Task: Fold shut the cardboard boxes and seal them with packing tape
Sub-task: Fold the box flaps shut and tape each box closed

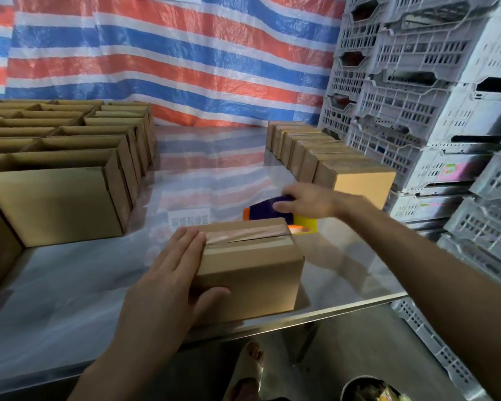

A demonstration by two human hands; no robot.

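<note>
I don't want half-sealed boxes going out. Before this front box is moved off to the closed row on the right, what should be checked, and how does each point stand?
1. Flaps of the front box folded shut: ok.
2. Tape strip covering the top seam: not ok; it runs askew and a dark slit shows beside it.
3. Left hand steadying the box: ok, lying flat on its left end.
4. Right hand with its grip on the tape dispenser: ok, just behind the box.
5. Tape cut free of the dispenser: cannot tell, that spot is blurred.
</note>
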